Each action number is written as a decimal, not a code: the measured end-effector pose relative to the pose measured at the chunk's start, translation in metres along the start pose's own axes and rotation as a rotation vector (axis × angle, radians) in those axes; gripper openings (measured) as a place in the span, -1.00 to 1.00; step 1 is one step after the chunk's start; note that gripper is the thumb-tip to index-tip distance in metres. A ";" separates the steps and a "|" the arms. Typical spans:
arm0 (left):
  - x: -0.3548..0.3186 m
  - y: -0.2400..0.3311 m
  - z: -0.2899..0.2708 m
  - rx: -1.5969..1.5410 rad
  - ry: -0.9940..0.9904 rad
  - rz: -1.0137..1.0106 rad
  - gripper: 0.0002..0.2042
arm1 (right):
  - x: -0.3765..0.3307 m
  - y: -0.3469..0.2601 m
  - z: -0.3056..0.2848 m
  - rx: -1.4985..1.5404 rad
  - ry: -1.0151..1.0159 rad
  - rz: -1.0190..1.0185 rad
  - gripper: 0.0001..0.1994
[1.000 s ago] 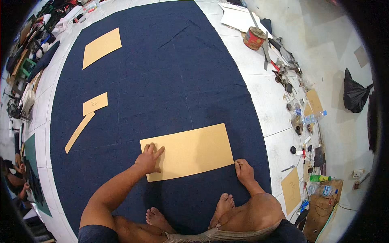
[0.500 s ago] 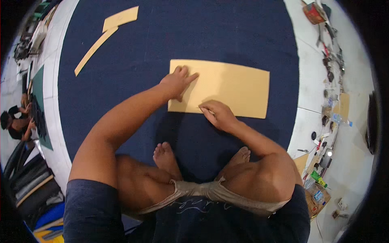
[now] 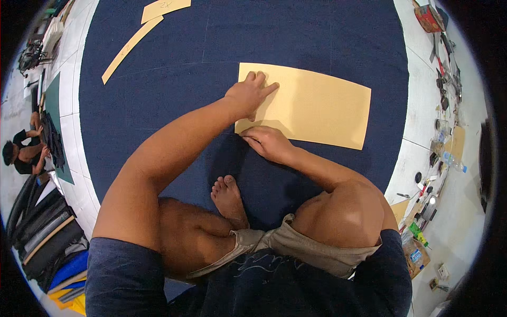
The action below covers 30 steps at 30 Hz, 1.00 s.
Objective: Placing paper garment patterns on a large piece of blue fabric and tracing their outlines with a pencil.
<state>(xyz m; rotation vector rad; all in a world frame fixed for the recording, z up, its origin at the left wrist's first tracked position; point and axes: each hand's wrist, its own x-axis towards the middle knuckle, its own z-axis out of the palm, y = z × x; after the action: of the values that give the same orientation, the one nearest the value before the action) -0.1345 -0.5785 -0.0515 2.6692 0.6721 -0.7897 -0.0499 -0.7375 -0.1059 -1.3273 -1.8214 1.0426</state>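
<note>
A large yellow card piece [image 3: 322, 108] lies flat on dark navy cloth [image 3: 174, 95]. My left hand [image 3: 249, 96] presses on its left end with fingers spread. At the card's near edge, close to the lower left corner, my right hand [image 3: 269, 143] is closed in a pinch. Whatever sits between those fingertips is too small to make out. Thin pale lines run across the cloth left of the card. Two smaller yellow pieces, a narrow curved strip [image 3: 127, 52] and a wider one [image 3: 168, 8], touch each other at the far left.
My bare foot [image 3: 228, 196] rests on the cloth just below the card. Tools, a plastic bottle [image 3: 454, 161] and other small items line the pale floor at right. Dark rolls [image 3: 45, 232] lie at lower left. Another person [image 3: 26, 150] sits at far left.
My right hand has slid left along the card's near edge to the lower left corner. My left hand stays on the card. The whole view has shifted somewhat.
</note>
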 end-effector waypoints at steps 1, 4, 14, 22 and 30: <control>0.000 -0.001 -0.001 -0.002 -0.002 0.000 0.18 | 0.002 0.000 0.000 -0.013 -0.011 -0.001 -0.80; 0.000 -0.001 -0.002 0.004 -0.005 -0.004 0.18 | 0.005 -0.001 0.000 -0.047 -0.032 -0.011 -0.80; 0.003 0.001 0.002 0.006 0.022 0.005 0.18 | -0.008 0.007 -0.015 -0.194 -0.027 -0.066 -0.81; 0.006 0.003 -0.003 0.008 -0.027 -0.016 0.19 | -0.113 0.008 -0.117 -0.341 0.063 0.300 -0.83; 0.005 0.009 -0.006 0.005 -0.069 -0.041 0.19 | -0.089 0.014 -0.078 -0.235 0.104 0.148 -0.83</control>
<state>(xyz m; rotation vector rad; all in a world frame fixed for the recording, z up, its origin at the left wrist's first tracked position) -0.1233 -0.5820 -0.0485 2.6273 0.7108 -0.8906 0.0471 -0.8025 -0.0850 -1.6460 -1.8323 0.8353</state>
